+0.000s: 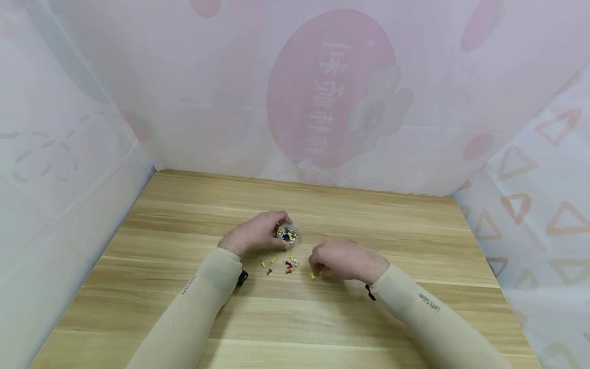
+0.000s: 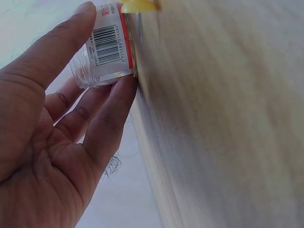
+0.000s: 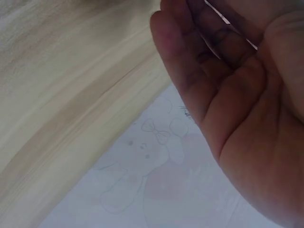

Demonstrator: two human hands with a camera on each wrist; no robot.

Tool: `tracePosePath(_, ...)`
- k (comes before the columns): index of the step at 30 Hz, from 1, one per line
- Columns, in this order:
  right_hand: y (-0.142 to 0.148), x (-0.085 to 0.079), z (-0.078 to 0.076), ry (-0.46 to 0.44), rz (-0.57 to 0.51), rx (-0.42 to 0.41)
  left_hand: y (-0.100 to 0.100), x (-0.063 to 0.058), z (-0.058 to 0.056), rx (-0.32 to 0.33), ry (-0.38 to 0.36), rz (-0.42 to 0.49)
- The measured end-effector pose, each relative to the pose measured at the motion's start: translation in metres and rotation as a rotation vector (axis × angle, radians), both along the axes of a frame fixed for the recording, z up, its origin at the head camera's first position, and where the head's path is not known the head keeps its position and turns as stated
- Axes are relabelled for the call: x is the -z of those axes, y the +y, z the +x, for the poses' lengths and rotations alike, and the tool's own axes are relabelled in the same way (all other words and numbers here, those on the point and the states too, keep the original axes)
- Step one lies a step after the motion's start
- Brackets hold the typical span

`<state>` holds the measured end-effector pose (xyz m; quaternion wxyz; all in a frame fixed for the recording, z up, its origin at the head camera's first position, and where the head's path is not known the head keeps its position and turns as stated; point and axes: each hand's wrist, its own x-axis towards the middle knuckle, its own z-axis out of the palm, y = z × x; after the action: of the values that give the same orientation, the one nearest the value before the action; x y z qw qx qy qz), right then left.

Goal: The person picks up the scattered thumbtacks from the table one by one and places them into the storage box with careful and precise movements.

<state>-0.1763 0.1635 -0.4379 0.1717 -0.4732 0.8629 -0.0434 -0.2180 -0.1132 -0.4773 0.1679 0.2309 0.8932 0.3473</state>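
Note:
With fingers and thumb curled round it, my left hand (image 1: 255, 234) holds a small clear jar (image 1: 299, 236) of coloured push pins on the table. The left wrist view shows the jar's barcode label (image 2: 108, 45) and, close to the camera, part of a yellow push pin (image 2: 138, 5). Loose on the wood lie several push pins, among them a red push pin (image 1: 269, 271) and a white push pin (image 1: 296, 263). My right hand (image 1: 348, 260) is low over the table with bent fingers, beside a yellow push pin (image 1: 313, 277). Its fingertips are hidden, so anything between them cannot be seen.
The wooden table (image 1: 392, 220) extends around both hands. A pale printed wall covering (image 1: 207, 128) rises behind its back edge, with more printed sheets at the left and right.

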Motion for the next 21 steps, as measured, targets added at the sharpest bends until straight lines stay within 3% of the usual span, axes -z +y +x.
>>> tracePosePath(12,0.004,0.009,0.002,-0.015,0.034,0.008,0.001,0.001,-0.001,0.003,-0.018,0.000)
tracePosePath(21,-0.001,-0.001,-0.010,0.049,-0.020,0.036,0.001,0.002,-0.002,0.013,-0.016,0.000)
